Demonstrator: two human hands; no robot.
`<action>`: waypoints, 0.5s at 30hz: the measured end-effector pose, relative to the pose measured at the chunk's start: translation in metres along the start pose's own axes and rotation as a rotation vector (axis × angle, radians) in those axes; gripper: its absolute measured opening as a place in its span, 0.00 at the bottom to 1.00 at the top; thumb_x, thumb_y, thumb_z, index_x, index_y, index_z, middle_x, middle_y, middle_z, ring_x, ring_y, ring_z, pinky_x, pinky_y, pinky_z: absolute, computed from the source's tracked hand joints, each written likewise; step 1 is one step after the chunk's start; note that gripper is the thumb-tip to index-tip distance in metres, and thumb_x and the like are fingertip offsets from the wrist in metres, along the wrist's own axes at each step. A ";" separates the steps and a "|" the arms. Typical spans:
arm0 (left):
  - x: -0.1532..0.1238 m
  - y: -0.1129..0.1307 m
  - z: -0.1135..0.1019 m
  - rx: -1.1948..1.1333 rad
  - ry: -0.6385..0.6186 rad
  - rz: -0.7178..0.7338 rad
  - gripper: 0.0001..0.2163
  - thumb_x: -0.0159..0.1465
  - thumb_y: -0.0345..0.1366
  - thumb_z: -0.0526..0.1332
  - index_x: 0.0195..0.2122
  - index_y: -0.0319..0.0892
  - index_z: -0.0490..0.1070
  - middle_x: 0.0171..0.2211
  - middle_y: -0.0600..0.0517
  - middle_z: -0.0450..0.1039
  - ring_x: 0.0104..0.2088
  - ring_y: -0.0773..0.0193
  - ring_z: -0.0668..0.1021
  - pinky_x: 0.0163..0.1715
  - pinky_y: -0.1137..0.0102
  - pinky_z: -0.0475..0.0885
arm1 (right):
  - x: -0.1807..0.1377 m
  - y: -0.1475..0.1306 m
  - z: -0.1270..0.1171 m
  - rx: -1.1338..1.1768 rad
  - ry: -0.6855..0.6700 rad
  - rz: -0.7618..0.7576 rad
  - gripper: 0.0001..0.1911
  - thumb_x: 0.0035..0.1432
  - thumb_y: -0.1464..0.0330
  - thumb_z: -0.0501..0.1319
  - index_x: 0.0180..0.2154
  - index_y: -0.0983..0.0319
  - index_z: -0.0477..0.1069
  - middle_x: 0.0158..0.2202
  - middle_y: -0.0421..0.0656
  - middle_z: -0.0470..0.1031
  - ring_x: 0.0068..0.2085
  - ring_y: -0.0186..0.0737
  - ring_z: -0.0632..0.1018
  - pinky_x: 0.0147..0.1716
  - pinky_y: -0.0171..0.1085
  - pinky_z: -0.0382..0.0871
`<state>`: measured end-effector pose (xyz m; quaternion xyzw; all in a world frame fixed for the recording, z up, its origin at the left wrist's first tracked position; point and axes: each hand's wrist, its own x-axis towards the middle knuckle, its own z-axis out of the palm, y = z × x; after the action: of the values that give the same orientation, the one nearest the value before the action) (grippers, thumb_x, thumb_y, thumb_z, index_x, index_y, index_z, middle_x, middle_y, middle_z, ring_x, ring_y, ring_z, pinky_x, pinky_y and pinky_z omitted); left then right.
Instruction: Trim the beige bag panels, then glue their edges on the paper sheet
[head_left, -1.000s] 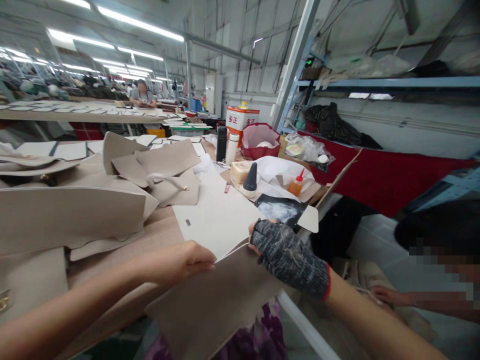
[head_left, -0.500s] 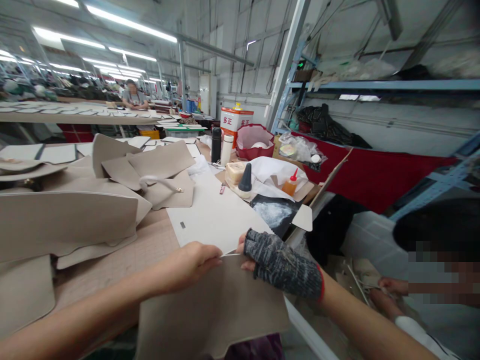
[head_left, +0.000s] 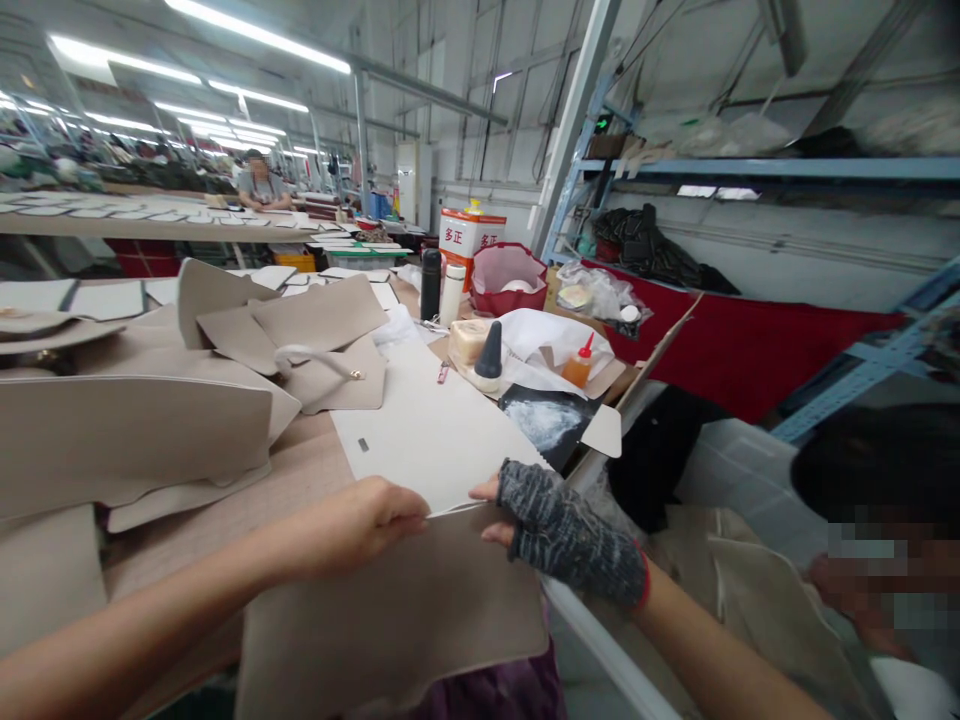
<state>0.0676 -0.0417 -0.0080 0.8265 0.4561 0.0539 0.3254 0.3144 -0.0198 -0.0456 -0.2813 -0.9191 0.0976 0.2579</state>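
A beige leather panel (head_left: 397, 610) lies over the near table edge, its top edge tucked under a white card sheet (head_left: 427, 425). My left hand (head_left: 352, 525) is bare and pinches the panel's top edge near the middle. My right hand (head_left: 536, 520) wears a grey knit fingerless glove and grips the same edge a little to the right, fingers closed on it. Both hands sit close together at the seam between panel and card.
Stacked beige leather pieces (head_left: 135, 430) fill the left of the table. Behind the card stand a black cone-tipped bottle (head_left: 490, 355), an orange glue bottle (head_left: 579, 368), a black flask (head_left: 430, 285) and a red basket (head_left: 510, 285). Another person (head_left: 885, 560) crouches low at the right.
The leather panel has slid left and flatter onto the table edge. My two hands have drawn closer together on its top edge. The person at the right has shifted lower.
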 end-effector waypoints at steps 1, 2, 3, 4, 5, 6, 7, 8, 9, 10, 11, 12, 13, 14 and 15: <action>0.000 0.001 0.000 -0.001 -0.009 -0.001 0.12 0.61 0.36 0.49 0.21 0.40 0.59 0.19 0.56 0.56 0.21 0.70 0.60 0.21 0.75 0.53 | 0.000 0.000 0.003 -0.083 0.018 -0.028 0.16 0.58 0.63 0.57 0.44 0.65 0.70 0.39 0.50 0.74 0.42 0.46 0.73 0.42 0.44 0.67; 0.001 0.002 -0.001 -0.006 -0.017 0.001 0.11 0.61 0.35 0.49 0.21 0.40 0.59 0.19 0.57 0.56 0.21 0.70 0.60 0.21 0.75 0.52 | 0.001 -0.002 0.006 -0.146 0.032 -0.041 0.15 0.58 0.62 0.57 0.43 0.64 0.71 0.38 0.49 0.74 0.41 0.47 0.74 0.41 0.44 0.67; 0.001 0.003 -0.001 -0.013 -0.023 0.006 0.11 0.60 0.35 0.49 0.21 0.40 0.59 0.19 0.57 0.55 0.21 0.70 0.59 0.21 0.75 0.52 | 0.003 -0.004 0.008 -0.188 0.042 -0.045 0.15 0.58 0.61 0.57 0.42 0.63 0.71 0.36 0.48 0.74 0.39 0.47 0.74 0.39 0.45 0.67; 0.001 0.004 -0.001 -0.020 -0.027 0.011 0.11 0.60 0.35 0.49 0.21 0.40 0.59 0.19 0.57 0.55 0.21 0.70 0.59 0.21 0.75 0.52 | 0.005 -0.006 0.009 -0.210 0.046 -0.044 0.14 0.57 0.61 0.58 0.41 0.63 0.72 0.34 0.47 0.74 0.38 0.46 0.74 0.38 0.44 0.67; 0.001 0.004 -0.002 -0.026 -0.030 0.015 0.12 0.60 0.36 0.49 0.21 0.40 0.59 0.19 0.57 0.54 0.21 0.70 0.59 0.20 0.75 0.51 | 0.007 -0.009 0.009 -0.213 0.040 -0.032 0.13 0.56 0.61 0.59 0.39 0.62 0.72 0.33 0.46 0.74 0.37 0.46 0.74 0.37 0.44 0.66; 0.001 0.005 -0.002 -0.030 -0.033 0.018 0.12 0.60 0.36 0.49 0.21 0.40 0.59 0.19 0.57 0.54 0.21 0.71 0.58 0.20 0.75 0.51 | 0.009 -0.012 0.009 -0.201 0.028 -0.014 0.12 0.55 0.62 0.60 0.38 0.62 0.72 0.32 0.45 0.74 0.36 0.45 0.74 0.36 0.42 0.65; 0.001 0.005 -0.002 -0.028 -0.032 0.018 0.12 0.60 0.36 0.49 0.21 0.40 0.59 0.18 0.57 0.54 0.20 0.71 0.58 0.20 0.75 0.51 | 0.010 -0.014 0.008 -0.182 0.013 0.016 0.10 0.55 0.62 0.60 0.36 0.62 0.72 0.32 0.44 0.73 0.35 0.44 0.73 0.36 0.41 0.65; 0.002 0.006 -0.002 -0.019 -0.030 0.017 0.12 0.60 0.36 0.49 0.21 0.40 0.59 0.18 0.57 0.54 0.20 0.71 0.58 0.20 0.75 0.50 | 0.012 -0.016 0.008 -0.162 -0.001 0.051 0.09 0.54 0.63 0.60 0.34 0.62 0.72 0.31 0.43 0.73 0.34 0.42 0.73 0.35 0.39 0.64; 0.002 0.007 -0.003 -0.003 -0.029 0.015 0.12 0.60 0.36 0.48 0.20 0.40 0.59 0.18 0.57 0.54 0.20 0.71 0.58 0.20 0.75 0.50 | 0.012 -0.018 0.008 -0.145 -0.010 0.083 0.08 0.55 0.63 0.60 0.32 0.62 0.72 0.30 0.42 0.73 0.33 0.40 0.73 0.34 0.38 0.64; 0.002 0.007 -0.003 0.018 -0.028 0.015 0.12 0.60 0.35 0.48 0.20 0.40 0.59 0.18 0.56 0.55 0.20 0.71 0.58 0.20 0.75 0.51 | 0.013 -0.019 0.008 -0.136 -0.011 0.106 0.08 0.55 0.64 0.60 0.31 0.62 0.71 0.29 0.42 0.73 0.32 0.39 0.72 0.33 0.37 0.63; 0.003 0.008 -0.003 0.040 -0.028 0.016 0.12 0.60 0.35 0.48 0.21 0.40 0.59 0.18 0.56 0.55 0.20 0.71 0.59 0.20 0.75 0.51 | 0.012 -0.019 0.009 -0.138 -0.004 0.116 0.08 0.56 0.64 0.59 0.29 0.62 0.70 0.28 0.42 0.72 0.32 0.39 0.72 0.32 0.36 0.62; 0.004 0.009 -0.003 0.061 -0.029 0.018 0.12 0.61 0.35 0.48 0.21 0.40 0.59 0.18 0.56 0.56 0.20 0.70 0.60 0.20 0.75 0.51 | 0.011 -0.019 0.010 -0.148 0.004 0.114 0.09 0.57 0.64 0.58 0.28 0.62 0.70 0.28 0.42 0.72 0.32 0.39 0.72 0.32 0.36 0.62; 0.005 0.009 -0.003 0.080 -0.031 0.022 0.12 0.61 0.35 0.48 0.21 0.40 0.59 0.18 0.56 0.57 0.20 0.70 0.61 0.20 0.75 0.51 | 0.010 -0.018 0.012 -0.164 0.008 0.103 0.10 0.57 0.64 0.56 0.28 0.62 0.69 0.28 0.42 0.72 0.32 0.39 0.72 0.33 0.37 0.62; 0.005 0.008 -0.001 0.095 -0.033 0.030 0.12 0.61 0.35 0.48 0.21 0.40 0.60 0.19 0.56 0.58 0.21 0.70 0.61 0.20 0.75 0.51 | 0.009 -0.018 0.012 -0.189 0.006 0.091 0.11 0.58 0.64 0.55 0.28 0.62 0.69 0.28 0.43 0.72 0.32 0.39 0.72 0.34 0.37 0.62; 0.006 0.008 0.000 0.108 -0.036 0.039 0.12 0.61 0.35 0.47 0.21 0.40 0.61 0.19 0.55 0.60 0.20 0.70 0.62 0.21 0.75 0.52 | 0.007 -0.019 0.012 -0.219 -0.005 0.089 0.11 0.59 0.65 0.54 0.28 0.63 0.69 0.29 0.43 0.72 0.33 0.39 0.72 0.35 0.38 0.62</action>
<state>0.0765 -0.0401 -0.0050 0.8525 0.4363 0.0209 0.2872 0.2938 -0.0317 -0.0470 -0.3481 -0.9115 0.0088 0.2189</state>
